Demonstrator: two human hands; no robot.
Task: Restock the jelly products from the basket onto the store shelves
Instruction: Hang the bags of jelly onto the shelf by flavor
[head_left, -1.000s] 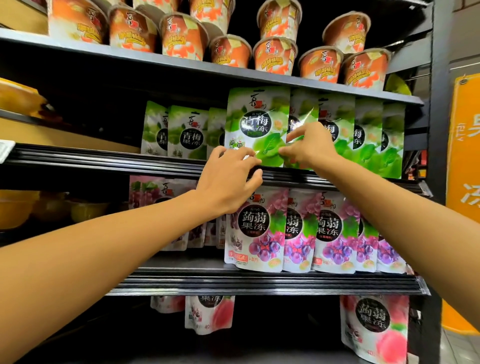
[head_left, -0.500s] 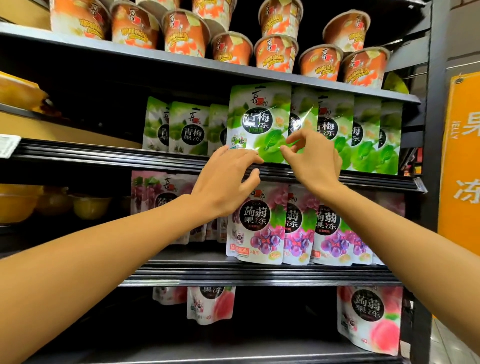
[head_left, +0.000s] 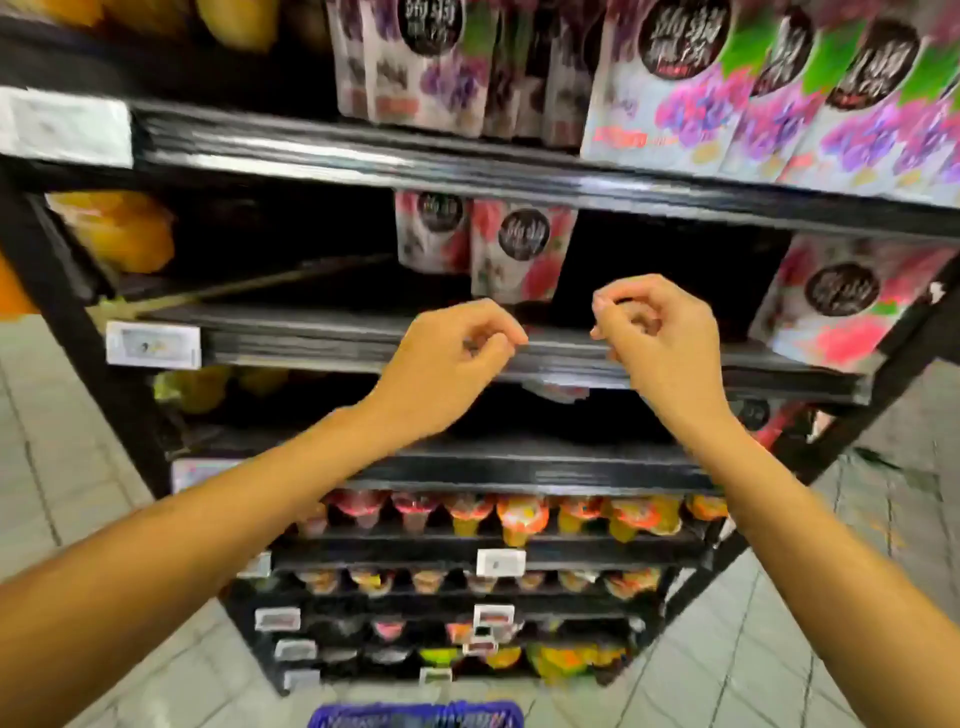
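Note:
Both my hands hang in front of the black shelf rack, holding nothing. My left hand (head_left: 451, 358) and my right hand (head_left: 655, 338) have loosely curled fingers and sit level with the edge of the peach-pouch shelf (head_left: 332, 338). Pink peach jelly pouches (head_left: 519, 254) stand behind them, with another (head_left: 847, 301) at the right. Purple grape jelly pouches (head_left: 691, 88) fill the shelf above. A blue basket (head_left: 415, 716) shows its rim at the bottom edge, on the floor in front of the rack. The picture is blurred by motion.
Lower shelves carry rows of small jelly cups (head_left: 519, 514). Yellow packs (head_left: 119, 228) lie at the left of the rack. White price tags (head_left: 153, 344) clip to shelf edges. Light tiled floor (head_left: 779, 649) lies on both sides.
The view has swung down from the green-pouch shelf to the lower shelves. Both hands have left the green pouch and dropped, empty, to the peach-pouch shelf level.

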